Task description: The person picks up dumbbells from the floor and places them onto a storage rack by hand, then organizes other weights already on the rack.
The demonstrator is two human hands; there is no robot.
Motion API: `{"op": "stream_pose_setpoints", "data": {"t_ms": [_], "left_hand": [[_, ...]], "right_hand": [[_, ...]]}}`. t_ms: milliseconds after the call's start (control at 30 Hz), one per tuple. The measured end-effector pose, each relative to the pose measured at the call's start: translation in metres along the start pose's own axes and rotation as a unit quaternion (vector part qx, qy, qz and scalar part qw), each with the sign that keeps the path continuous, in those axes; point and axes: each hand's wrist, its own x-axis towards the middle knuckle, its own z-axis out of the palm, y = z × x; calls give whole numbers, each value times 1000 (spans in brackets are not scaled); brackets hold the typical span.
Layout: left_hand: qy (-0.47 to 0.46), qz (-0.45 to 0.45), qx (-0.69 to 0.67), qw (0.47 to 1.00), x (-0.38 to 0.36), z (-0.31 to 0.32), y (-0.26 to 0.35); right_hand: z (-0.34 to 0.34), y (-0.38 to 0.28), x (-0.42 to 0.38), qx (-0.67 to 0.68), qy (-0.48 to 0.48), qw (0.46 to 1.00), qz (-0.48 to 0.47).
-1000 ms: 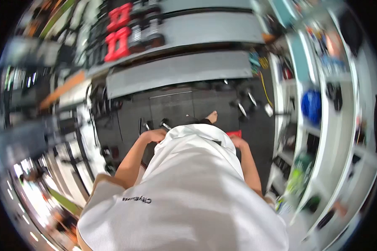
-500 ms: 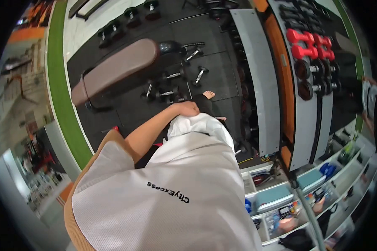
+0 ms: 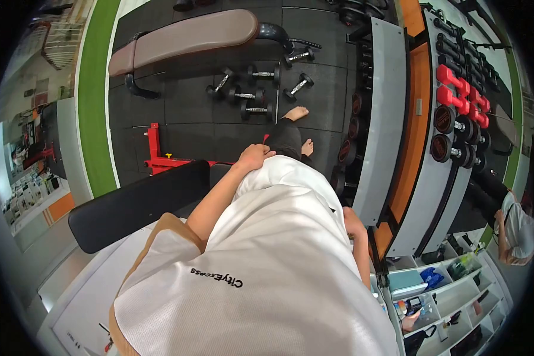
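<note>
My left hand point(image 3: 255, 156) is at the hem of the white T-shirt point(image 3: 314, 296) I wear, its fingers closed at the cloth. On the other side, my right hand point(image 3: 354, 223) lies against the shirt's side, with its fingers partly hidden by the cloth. Small dark lettering runs across the shirt's chest. Below the hem show dark trousers point(image 3: 283, 139) and two bare feet on the black mat floor. Several chrome-handled dumbbells point(image 3: 298, 86) lie on the floor in front of the feet.
A brown padded bench point(image 3: 190, 38) stands ahead to the left. Nearer are a red metal frame point(image 3: 154, 142) and a black pad point(image 3: 142, 204). To the right, a dumbbell rack point(image 3: 380, 118) stands beside a mirror showing its reflection, above shelves of small items point(image 3: 457, 296).
The view has shifted, so the bench and dumbbells sit higher in it. My right hand, both feet, the red frame and the black pad now show. My left hand stays by the shirt hem.
</note>
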Motion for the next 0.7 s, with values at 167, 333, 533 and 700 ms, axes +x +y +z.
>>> {"op": "stream_pose_setpoints", "data": {"t_ms": [167,333,533,700], "left_hand": [[39,49,-53,997,-25,11,-29],[-86,94,-129,983,-57,-4,-44],[-239,37,-73,968,-28,-49,-15],[-584,-86,51,805,71,-47,-45]], "right_hand": [[-15,-14,11,-24,-26,999,-21],[-23,4,42,-127,-102,983,-89],[-47,-43,71,-253,-259,929,-78],[-66,-67,135,-169,-372,907,105]]}}
